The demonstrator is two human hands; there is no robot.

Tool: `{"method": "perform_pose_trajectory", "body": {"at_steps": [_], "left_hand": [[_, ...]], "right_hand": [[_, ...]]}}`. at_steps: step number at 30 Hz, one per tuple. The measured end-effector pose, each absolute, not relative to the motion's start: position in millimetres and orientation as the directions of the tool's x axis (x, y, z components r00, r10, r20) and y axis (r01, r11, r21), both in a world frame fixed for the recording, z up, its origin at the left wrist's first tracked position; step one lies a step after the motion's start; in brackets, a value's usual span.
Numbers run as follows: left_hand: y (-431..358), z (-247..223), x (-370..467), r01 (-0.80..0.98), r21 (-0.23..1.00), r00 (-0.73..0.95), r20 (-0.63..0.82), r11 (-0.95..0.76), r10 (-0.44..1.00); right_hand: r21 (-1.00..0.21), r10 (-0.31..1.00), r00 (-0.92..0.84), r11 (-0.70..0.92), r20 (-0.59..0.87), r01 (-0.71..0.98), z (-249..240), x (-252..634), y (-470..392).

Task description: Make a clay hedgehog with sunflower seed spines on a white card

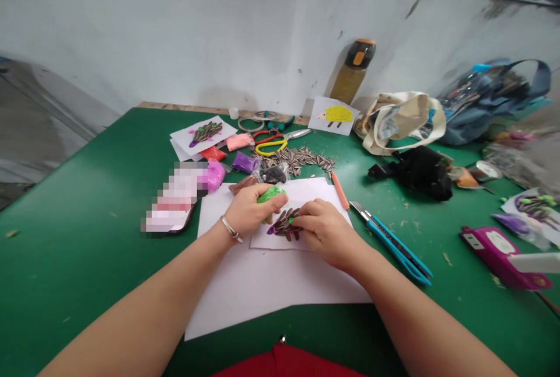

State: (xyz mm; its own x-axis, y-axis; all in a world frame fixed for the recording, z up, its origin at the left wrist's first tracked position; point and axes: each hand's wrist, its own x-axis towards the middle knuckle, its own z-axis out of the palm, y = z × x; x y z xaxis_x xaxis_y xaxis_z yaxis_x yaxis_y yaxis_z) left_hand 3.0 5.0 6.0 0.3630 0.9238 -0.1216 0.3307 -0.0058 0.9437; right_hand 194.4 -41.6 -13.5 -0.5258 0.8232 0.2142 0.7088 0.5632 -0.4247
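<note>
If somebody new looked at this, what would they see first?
Probably the bright green clay in the left hand, near the middle, and the seed hedgehog at the fingertips of the right hand. Next, maybe the yellow hedgehog picture at the back, by the bottle, or the blue cutter lying on the right.

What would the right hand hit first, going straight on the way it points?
The seed-covered figure, right at the fingertips of the right hand. Past that, probably the green packet in the left hand; relative heights are unclear.
</note>
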Motion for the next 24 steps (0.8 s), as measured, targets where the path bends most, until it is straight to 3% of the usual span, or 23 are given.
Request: {"method": "perform_pose_trajectory", "body": {"at_steps": [19, 24], "left_hand": [[4.3, 7.8, 2.9, 0.323, 0.946, 0.368, -0.119, -0.006, 0.922], [4.9, 6.7, 1.5, 0.317, 0.948, 0.374, -0.112, -0.014, 0.921]], "right_hand": [[-0.445, 0.794, -0.576, 0.595, 0.196, 0.669, -10.1, 188.4, -47.8], [-0.526, 0.816, -0.498, 0.573, 0.295, 0.628, -7.4, 193.3, -46.0]]}}
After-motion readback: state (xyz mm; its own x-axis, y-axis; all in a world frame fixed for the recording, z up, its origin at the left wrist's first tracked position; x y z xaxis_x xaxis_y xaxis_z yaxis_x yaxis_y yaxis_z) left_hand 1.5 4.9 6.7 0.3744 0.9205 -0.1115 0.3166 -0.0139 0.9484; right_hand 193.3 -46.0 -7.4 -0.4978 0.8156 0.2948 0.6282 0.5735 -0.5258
